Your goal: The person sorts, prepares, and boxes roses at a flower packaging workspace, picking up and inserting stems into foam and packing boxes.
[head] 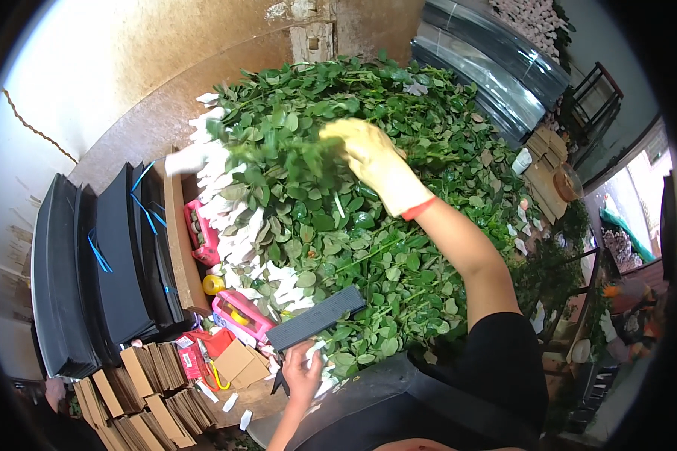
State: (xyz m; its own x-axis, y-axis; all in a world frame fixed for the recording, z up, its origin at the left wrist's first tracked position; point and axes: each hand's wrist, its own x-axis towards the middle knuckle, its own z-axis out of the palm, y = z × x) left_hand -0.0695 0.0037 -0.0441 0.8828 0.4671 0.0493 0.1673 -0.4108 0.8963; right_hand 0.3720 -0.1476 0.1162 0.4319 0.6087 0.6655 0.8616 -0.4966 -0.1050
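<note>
My right hand (pixel 372 160), in a yellow glove with a red cuff, is over the leaf pile and grips a leafy rose stem (pixel 285 146). The stem is blurred, with a white-sleeved flower head (pixel 189 160) at its left end. My bare left hand (pixel 303 372) is at the table's near edge, right against the lower end of a dark grey corrugated strip (pixel 319 317). Its fingertips are bent beside a small white sleeve; whether they grip anything is unclear. Under both hands spreads a large heap of leafy stems (pixel 372 248), their white-sleeved heads (pixel 231 220) facing left.
Black corrugated sheets (pixel 121 253) stand at left behind a wooden board (pixel 183 242). Pink tape dispensers (pixel 242 315), a yellow tape roll (pixel 213 284), scissors (pixel 217 375) and cardboard stacks (pixel 146 389) are at lower left. Plastic-wrapped sheets (pixel 485 67) lie at the back right.
</note>
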